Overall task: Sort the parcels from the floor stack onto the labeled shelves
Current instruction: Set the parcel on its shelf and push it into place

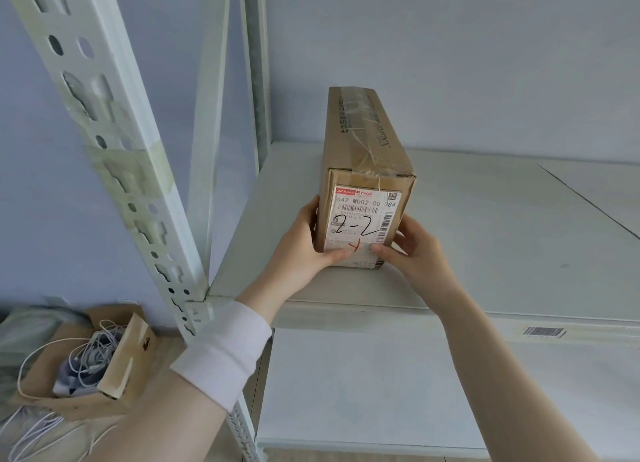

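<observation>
The far end of a long cardboard parcel (367, 170) recedes toward the wall, and the small print on its shipping label (363, 224) is too fine to read. The label's lower edge is hidden behind two thumbs. The parcel lies lengthwise on a white shelf (502, 240), its labelled end facing the camera near the shelf's front edge. The left hand (304, 240) grips the parcel's left side with fingers wrapped round the corner and thumb pressed across the label. The right hand (412, 250) clasps the right side the same way, thumb on the label's bottom edge. A white sleeve cuff (225, 354) covers the left forearm. On the label, the printed line "642 M002-00 384" stands above a barcode, with "2-2" handwritten in black marker and a red mark beneath it. Left of the parcel rises a perforated white upright (114, 143). Below and left of the parcel, an open cardboard box (114, 368) of tangled white cables sits on the floor. A barcode sticker (543, 331) marks the shelf's front lip, below and right of the parcel.
</observation>
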Demonstrator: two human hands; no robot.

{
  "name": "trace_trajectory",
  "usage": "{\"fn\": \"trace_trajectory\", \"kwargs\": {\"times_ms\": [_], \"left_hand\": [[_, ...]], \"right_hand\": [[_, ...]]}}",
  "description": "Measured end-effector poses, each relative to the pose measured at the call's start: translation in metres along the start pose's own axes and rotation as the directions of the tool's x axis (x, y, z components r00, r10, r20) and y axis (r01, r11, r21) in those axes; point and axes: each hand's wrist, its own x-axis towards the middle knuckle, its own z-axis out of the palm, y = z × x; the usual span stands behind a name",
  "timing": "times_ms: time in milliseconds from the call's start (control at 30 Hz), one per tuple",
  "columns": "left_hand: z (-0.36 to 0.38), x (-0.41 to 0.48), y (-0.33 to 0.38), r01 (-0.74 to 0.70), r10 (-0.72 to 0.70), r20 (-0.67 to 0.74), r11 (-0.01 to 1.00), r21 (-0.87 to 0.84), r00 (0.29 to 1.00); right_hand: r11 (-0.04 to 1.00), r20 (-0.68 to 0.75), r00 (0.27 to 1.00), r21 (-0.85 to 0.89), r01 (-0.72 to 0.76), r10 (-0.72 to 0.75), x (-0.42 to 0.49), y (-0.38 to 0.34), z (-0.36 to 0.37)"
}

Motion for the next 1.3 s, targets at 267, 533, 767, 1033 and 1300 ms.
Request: {"fn": "trace_trajectory", "kwargs": {"times_ms": [267, 533, 767, 1033, 1300], "left_hand": [[0.005, 0.034, 0.006, 0.021, -0.021, -0.020, 1.000, 0.020, 1.000], [0.008, 0.067, 0.007, 0.061, -0.061, 0.015, 0.998, 0.030, 0.998], [0.008, 0.069, 0.000, 0.074, -0.075, 0.030, 0.997, 0.031, 0.997], [0.009, 0.060, 0.009, 0.098, -0.099, 0.018, 0.994, 0.045, 0.995], [0.009, 0.021, 0.028, 0.147, -0.121, -0.154, 0.974, 0.171, 0.981]], "right_hand": [[0.998, -0.037, 0.999, -0.064, -0.017, 0.015, 0.030, -0.001, -0.002], [0.995, -0.055, 0.998, -0.091, -0.037, 0.032, 0.061, 0.003, -0.006], [0.997, -0.084, 0.995, -0.051, -0.051, 0.046, 0.062, 0.009, -0.003], [0.992, -0.099, 0.990, -0.069, -0.106, 0.099, 0.058, 0.007, 0.001], [0.972, -0.166, 0.976, -0.161, -0.171, 0.144, 0.026, 0.002, 0.001]]}}
